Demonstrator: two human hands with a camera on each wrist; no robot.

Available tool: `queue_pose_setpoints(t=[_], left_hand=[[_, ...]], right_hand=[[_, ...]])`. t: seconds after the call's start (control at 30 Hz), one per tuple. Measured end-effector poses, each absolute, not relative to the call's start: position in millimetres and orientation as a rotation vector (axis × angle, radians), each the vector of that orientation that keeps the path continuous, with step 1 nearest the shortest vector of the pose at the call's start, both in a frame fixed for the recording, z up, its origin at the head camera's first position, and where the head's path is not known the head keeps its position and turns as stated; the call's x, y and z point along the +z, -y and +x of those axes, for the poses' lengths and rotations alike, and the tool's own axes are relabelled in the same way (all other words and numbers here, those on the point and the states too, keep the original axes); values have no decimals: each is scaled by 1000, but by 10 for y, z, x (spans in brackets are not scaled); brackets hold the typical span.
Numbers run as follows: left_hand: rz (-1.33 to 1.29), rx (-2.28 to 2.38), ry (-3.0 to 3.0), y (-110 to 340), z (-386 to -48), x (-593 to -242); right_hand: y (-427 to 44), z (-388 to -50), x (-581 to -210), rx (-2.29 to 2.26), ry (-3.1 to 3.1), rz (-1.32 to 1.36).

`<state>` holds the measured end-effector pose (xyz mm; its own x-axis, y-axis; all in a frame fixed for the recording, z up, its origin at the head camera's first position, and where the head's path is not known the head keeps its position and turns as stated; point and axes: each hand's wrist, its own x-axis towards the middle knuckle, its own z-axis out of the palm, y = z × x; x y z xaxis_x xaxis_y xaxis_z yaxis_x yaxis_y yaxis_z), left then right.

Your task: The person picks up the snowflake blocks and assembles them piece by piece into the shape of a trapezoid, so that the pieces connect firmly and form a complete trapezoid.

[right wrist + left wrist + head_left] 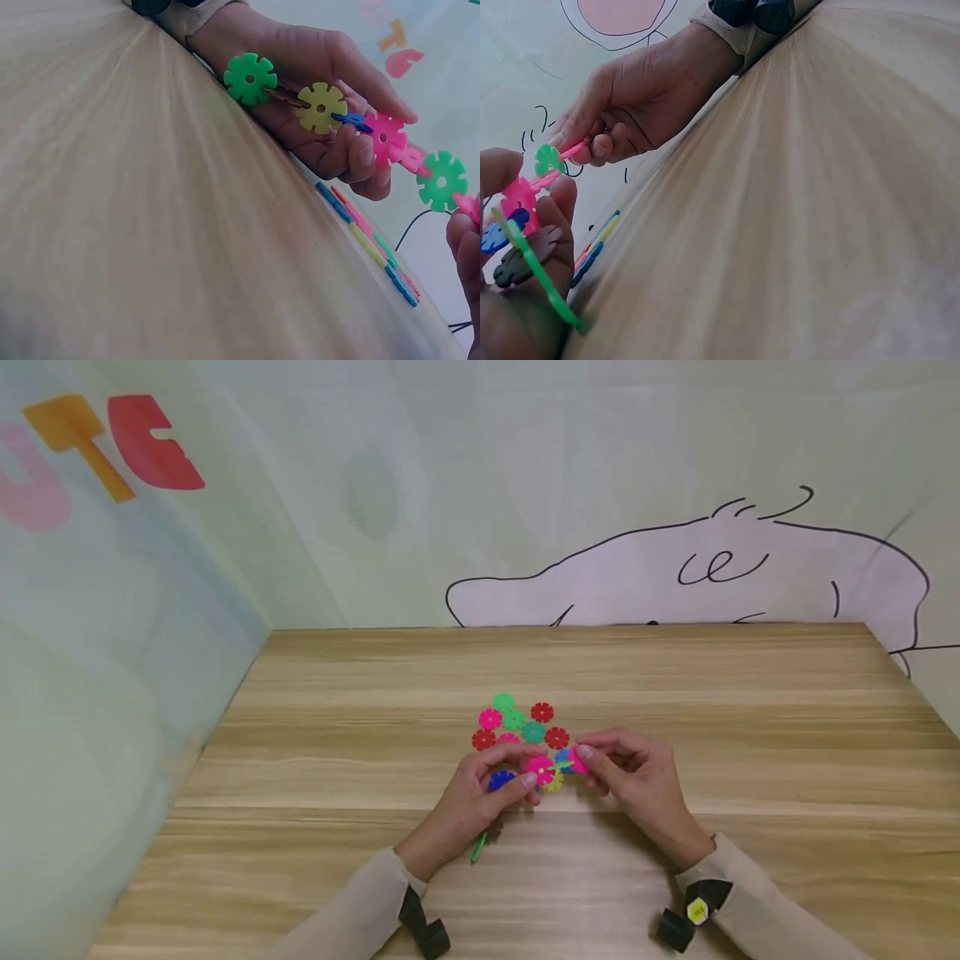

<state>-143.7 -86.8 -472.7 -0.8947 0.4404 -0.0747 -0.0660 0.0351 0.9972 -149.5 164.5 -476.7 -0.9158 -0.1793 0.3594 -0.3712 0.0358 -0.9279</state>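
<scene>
A chain of notched plastic snowflake discs runs across my left hand (480,789). From its far end come a green disc (250,79), a brown disc seen edge-on, a yellow disc (321,108), a blue one and a pink disc (386,138). My left thumb and fingers pinch the chain around that pink disc. Beyond it, another pink disc joins a green disc (442,181). My right hand (637,772) pinches a pink end disc (577,759) between thumb and fingers, and this disc meets the green one's edge. Whether it is fully slotted in, I cannot tell.
Loose discs lie on the wooden table (337,727) just past the hands: green (503,702), red (542,712), teal (533,732), pink (490,719) and others. A dark blue disc (501,779) and a yellow disc (553,781) are partly covered by the left hand and chain.
</scene>
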Motion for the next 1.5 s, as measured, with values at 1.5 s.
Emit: queue_pose_setpoints(t=[1.5], left_hand=[[537, 1916, -1895, 889, -1457, -4748]], right_hand=[[-1447, -1510, -4838, 1036, 2640, 437]])
